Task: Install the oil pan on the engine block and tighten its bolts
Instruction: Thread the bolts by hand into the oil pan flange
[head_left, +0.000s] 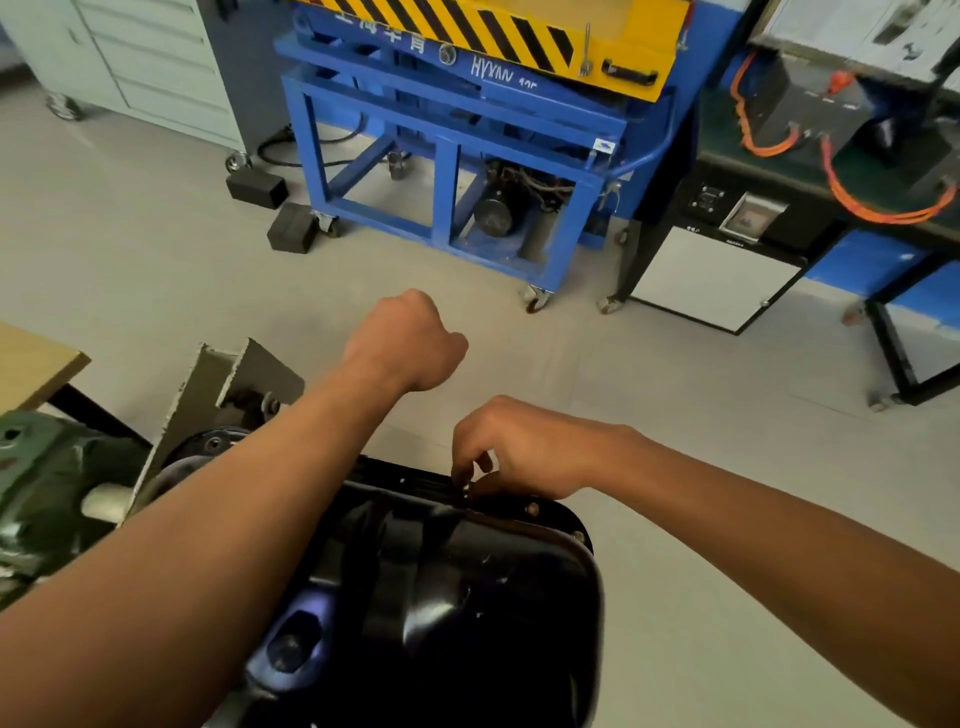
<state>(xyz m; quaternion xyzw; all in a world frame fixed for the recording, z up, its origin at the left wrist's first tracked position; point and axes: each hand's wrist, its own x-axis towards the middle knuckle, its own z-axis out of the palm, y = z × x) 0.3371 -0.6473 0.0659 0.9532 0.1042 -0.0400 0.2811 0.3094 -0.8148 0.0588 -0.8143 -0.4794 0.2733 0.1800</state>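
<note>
The glossy black oil pan (467, 587) lies bottom-up on the engine block at the lower middle of the head view. My right hand (524, 449) reaches over the pan's far flange, and its fingertips pinch a small bolt (464, 488) at the rim. Two more bolt heads (532, 508) sit along the same flange to the right. My left hand (408, 343) hovers in a closed fist above and beyond the pan; whether it holds anything is hidden. The engine block itself is mostly covered by the pan and my arms.
A grey engine-stand bracket (228, 395) and green machine housing (47, 483) stand left of the pan. Across the tiled floor is a blue wheeled lift cart (447, 156) with a yellow striped top, two black blocks (291, 226), and a bench with orange cables (841, 171) at right.
</note>
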